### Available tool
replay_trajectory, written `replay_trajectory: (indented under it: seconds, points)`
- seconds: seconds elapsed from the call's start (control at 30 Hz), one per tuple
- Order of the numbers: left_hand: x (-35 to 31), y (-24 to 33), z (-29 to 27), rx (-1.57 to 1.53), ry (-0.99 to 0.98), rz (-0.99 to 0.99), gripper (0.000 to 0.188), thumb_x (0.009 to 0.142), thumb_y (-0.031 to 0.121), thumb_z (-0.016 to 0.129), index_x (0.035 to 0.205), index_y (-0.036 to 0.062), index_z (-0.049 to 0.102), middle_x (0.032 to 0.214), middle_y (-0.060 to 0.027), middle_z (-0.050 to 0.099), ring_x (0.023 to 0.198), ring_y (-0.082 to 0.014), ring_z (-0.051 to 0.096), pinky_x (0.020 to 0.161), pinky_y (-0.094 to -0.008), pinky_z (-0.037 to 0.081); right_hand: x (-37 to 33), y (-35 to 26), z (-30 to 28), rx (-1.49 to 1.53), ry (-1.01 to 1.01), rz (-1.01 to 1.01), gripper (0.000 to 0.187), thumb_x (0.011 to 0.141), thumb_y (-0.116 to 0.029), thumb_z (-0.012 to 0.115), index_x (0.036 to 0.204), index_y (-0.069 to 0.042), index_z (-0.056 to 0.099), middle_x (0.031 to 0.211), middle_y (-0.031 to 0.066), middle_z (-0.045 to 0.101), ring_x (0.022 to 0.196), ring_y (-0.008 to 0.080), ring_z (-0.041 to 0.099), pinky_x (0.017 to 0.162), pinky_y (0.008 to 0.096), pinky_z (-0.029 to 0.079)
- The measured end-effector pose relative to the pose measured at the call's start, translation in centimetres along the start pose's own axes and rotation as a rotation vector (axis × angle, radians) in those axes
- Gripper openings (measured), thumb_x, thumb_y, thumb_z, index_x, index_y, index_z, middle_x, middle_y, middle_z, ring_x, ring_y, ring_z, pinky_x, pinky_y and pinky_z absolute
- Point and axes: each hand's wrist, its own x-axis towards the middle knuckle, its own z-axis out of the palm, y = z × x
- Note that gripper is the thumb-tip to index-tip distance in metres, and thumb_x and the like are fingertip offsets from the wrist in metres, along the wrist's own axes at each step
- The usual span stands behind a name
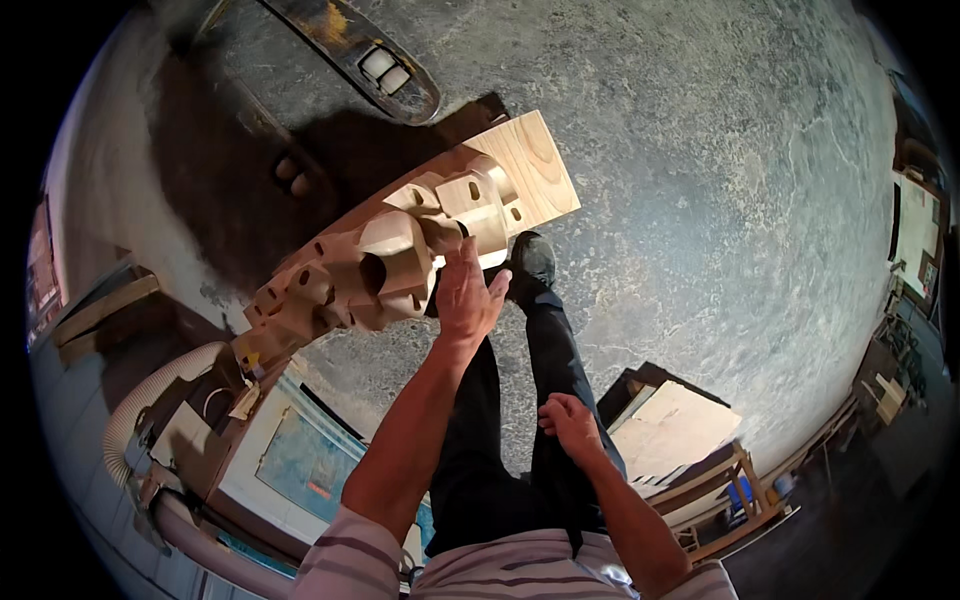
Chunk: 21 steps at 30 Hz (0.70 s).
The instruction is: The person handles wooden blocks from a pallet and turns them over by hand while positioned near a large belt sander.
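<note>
A heap of curved pale wooden pieces [395, 250] with oval slots cut in them lies on a wooden board [535, 165]. My left hand [468, 298] reaches forward over the near side of the heap, fingers stretched and thumb apart, holding nothing. Its fingertips overlap the edge of the curved pieces; whether they touch is unclear. My right hand [572, 425] hangs by my right thigh, its fingers curled in, and nothing shows in it.
Beyond the heap, a pallet-jack fork [385, 70] with its roller rests on the grey concrete floor [700, 180]. To the left stands a machine with a light-blue panel [310, 455] and a ribbed hose [130, 410]. Flat boards [672, 428] are stacked at my right, near a wooden frame [745, 505].
</note>
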Motion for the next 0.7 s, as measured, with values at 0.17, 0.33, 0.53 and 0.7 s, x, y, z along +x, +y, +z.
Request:
replay_trajectory:
  seconds: [0.17, 0.33, 0.53, 0.7]
  points:
    - [2.1, 1.4, 2.7, 0.127, -0.063, -0.166, 0.072, 0.075, 0.031, 0.079, 0.129, -0.0016, 0.043, 0.109, -0.0252, 0.052, 0.106, -0.0419, 0.052, 0.089, -0.0477, 0.046, 0.3, 1.9, -1.2, 0.050, 0.055, 0.017, 0.039, 0.096, -0.023, 0.057, 0.125, 0.003, 0.053, 0.098, 0.0097, 0.067, 0.082, 0.0147, 0.065, 0.071, 0.0274, 0.053]
    - [1.7, 0.8, 3.7, 0.196, 0.084, -0.088, 0.071, 0.072, 0.029, 0.081, 0.125, -0.0025, 0.046, 0.115, -0.0236, 0.052, 0.109, -0.0388, 0.051, 0.093, -0.0478, 0.044, 0.4, 2.1, -1.7, 0.113, 0.067, 0.047, 0.041, 0.094, -0.023, 0.058, 0.123, 0.004, 0.054, 0.097, 0.0089, 0.068, 0.082, 0.0141, 0.065, 0.071, 0.0268, 0.053]
    - [1.9, 0.9, 5.4, 0.057, 0.132, -0.277, 0.084, 0.071, 0.027, 0.081, 0.134, -0.0072, 0.037, 0.127, -0.0268, 0.047, 0.123, -0.0416, 0.042, 0.108, -0.0479, 0.032, 0.8, 1.8, -1.8, 0.158, 0.064, 0.035, 0.043, 0.093, -0.025, 0.059, 0.125, 0.005, 0.053, 0.098, 0.0094, 0.068, 0.082, 0.0149, 0.065, 0.072, 0.0269, 0.053]
    - [3.0, 1.4, 5.1, 0.023, 0.109, -0.328, 0.091, 0.072, 0.027, 0.080, 0.139, -0.0100, 0.031, 0.135, -0.0282, 0.041, 0.128, -0.0420, 0.037, 0.111, -0.0473, 0.029, 1.0, 1.3, -2.1, 0.164, 0.074, 0.038, 0.043, 0.093, -0.024, 0.059, 0.123, 0.006, 0.054, 0.097, 0.0100, 0.068, 0.082, 0.0147, 0.065, 0.071, 0.0268, 0.053]
